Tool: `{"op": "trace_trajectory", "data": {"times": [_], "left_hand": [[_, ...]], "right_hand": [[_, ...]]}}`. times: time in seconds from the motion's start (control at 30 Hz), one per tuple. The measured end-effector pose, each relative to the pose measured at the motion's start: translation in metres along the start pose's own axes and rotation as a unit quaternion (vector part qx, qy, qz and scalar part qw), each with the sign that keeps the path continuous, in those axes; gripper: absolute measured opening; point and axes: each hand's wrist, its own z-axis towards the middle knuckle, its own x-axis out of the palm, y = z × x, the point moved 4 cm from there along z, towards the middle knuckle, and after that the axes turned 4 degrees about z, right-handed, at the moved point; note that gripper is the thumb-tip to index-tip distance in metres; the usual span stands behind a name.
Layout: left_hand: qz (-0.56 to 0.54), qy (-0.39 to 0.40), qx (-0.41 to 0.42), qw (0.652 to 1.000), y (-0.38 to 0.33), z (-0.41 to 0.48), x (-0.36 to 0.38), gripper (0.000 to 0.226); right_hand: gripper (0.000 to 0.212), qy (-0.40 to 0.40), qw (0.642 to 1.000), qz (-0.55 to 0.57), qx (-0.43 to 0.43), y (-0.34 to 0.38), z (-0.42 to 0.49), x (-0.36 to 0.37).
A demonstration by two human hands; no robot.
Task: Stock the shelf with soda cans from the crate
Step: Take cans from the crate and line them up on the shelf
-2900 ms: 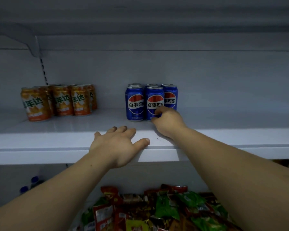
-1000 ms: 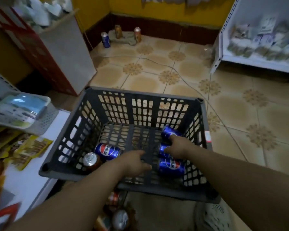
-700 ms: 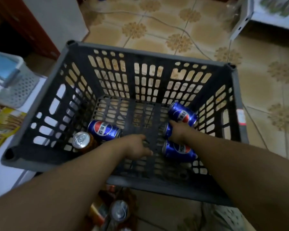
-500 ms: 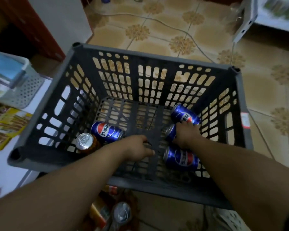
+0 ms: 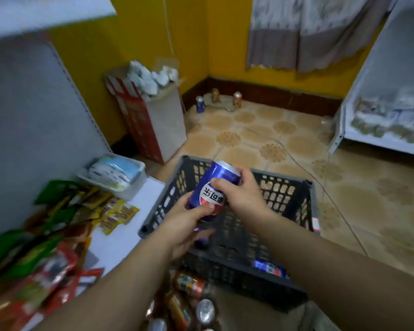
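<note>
A: Where's the blue can (image 5: pixel 209 195)?
B: Tilted above the crate (image 5: pixel 308 206), between 2 hands.
A: And the fingers?
B: The left hand (image 5: pixel 187 223) curls round its lower end, thumb on the label; the right hand (image 5: pixel 243 195) clamps its upper end.

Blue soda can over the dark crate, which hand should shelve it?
Probably left: the left hand wraps the blue soda can low down, nearest the grey shelving; the right hand holds only its top.
</note>
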Motion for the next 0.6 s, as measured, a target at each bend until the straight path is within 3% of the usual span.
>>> {"op": "trace_trajectory", "data": {"times": [0.13, 0.27, 0.33, 0.43, 0.6], "left_hand": [[-0.075, -0.060, 0.077, 0.992, -0.059, -0.093, -0.051, 0.035], [-0.119, -0.189, 0.165, 0.961, -0.111, -0.183, -0.109, 0.033], [-0.158, -0.234, 0.209, 0.936, -0.131, -0.227, -0.131, 0.033], [-0.133, -0.228, 0.244, 0.933, -0.148, -0.295, -0.158, 0.023], [-0.033, -0.273, 0.256, 0.927, -0.162, -0.397, -0.224, 0.040]], "right_hand": [[0.040, 0.042, 0.997, 0.062, -0.007, 0.074, -0.059, 0.042], [0.013, 0.192, 0.980, 0.043, 0.008, 0.125, -0.135, 0.106], [0.015, 0.261, 0.965, 0.022, -0.010, 0.144, -0.179, 0.141], [0.046, 0.315, 0.945, -0.040, -0.080, 0.172, -0.239, 0.185], [0.050, 0.400, 0.895, -0.136, -0.144, 0.192, -0.316, 0.245]]}}
